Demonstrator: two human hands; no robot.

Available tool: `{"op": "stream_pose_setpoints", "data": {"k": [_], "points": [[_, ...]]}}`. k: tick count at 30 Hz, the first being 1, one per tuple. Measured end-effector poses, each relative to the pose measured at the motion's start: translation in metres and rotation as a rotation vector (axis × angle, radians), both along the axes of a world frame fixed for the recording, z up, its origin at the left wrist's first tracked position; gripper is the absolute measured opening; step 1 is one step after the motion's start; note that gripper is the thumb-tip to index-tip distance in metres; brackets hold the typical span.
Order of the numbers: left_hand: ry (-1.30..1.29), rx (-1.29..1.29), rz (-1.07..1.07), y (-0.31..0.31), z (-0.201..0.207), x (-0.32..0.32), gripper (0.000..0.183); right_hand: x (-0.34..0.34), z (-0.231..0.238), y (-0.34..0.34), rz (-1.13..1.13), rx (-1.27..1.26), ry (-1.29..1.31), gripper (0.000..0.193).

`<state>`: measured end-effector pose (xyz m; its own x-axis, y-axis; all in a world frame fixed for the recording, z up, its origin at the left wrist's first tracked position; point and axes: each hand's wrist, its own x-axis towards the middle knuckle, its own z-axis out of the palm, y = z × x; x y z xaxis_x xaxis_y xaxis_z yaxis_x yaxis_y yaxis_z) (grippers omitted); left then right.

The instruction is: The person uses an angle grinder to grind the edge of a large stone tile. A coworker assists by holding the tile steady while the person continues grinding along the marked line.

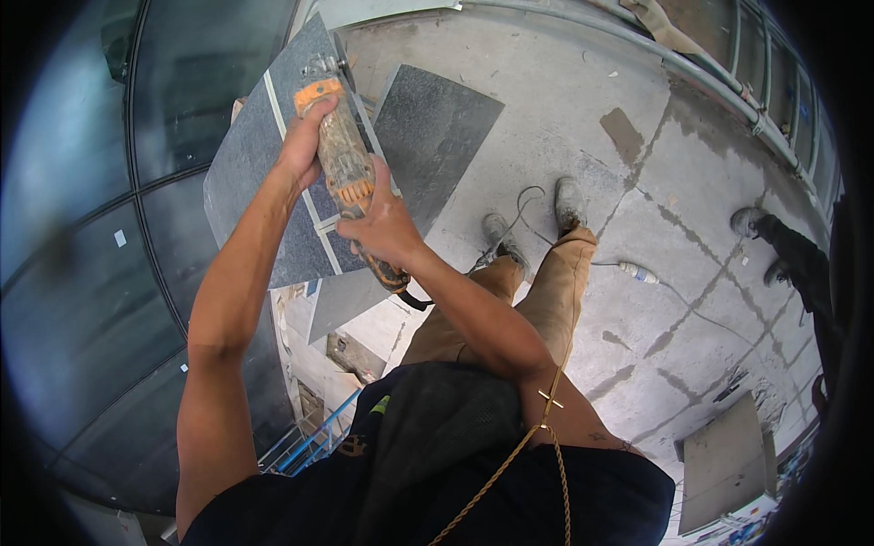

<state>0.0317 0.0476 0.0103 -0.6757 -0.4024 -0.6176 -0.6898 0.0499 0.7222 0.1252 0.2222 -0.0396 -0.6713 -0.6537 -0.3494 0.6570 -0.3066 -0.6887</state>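
A dust-covered angle grinder (346, 150) with orange parts lies lengthwise over a dark grey stone slab (238, 182). My left hand (303, 150) is closed round its front part, just below the orange collar. Farther back, my right hand (387, 226) grips the rear of its body, where a black cord leaves the end. Pale strips of tape (320, 224) cross the slab's face. The grinder's head is near the slab's far right edge, and its disc cannot be made out. Behind the slab, to the right, leans or lies another dark slab (437, 123).
Dark glass panels (68, 136) stand close on the left. A cable with a connector (637, 272) runs over the concrete floor (546, 118) by my boots. Another person's legs (792, 250) are at the right. Metal rails (692, 68) line the far side; a grey board (726, 464) is lower right.
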Motion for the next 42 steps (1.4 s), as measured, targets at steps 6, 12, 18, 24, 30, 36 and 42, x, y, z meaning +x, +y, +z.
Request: {"op": "stream_pose_setpoints", "data": {"k": [6,12,18,24,30,36,42], "points": [[-0.013,-0.02,-0.004,0.006,0.0,0.004,0.062,0.009,-0.011,-0.007,-0.007,0.031,0.05,0.114],[-0.016,-0.044,-0.029,0.011,0.003,0.01,0.059,0.021,-0.011,-0.008,-0.058,0.033,0.092,0.11],[-0.018,-0.066,-0.01,0.015,0.003,0.013,0.059,0.029,-0.017,-0.013,-0.082,0.053,0.117,0.108],[-0.006,-0.09,-0.06,0.002,0.001,0.008,0.08,0.021,-0.021,-0.017,-0.068,0.028,0.106,0.113],[-0.021,-0.119,-0.079,-0.009,0.0,-0.002,0.082,0.001,-0.009,-0.014,-0.017,0.008,0.039,0.114],[-0.078,-0.084,-0.051,-0.02,-0.001,-0.017,0.08,-0.011,-0.011,-0.024,-0.039,0.033,0.065,0.11],[-0.076,-0.05,-0.039,-0.015,0.001,-0.017,0.078,-0.011,-0.014,-0.026,-0.031,0.077,0.081,0.111]]}}
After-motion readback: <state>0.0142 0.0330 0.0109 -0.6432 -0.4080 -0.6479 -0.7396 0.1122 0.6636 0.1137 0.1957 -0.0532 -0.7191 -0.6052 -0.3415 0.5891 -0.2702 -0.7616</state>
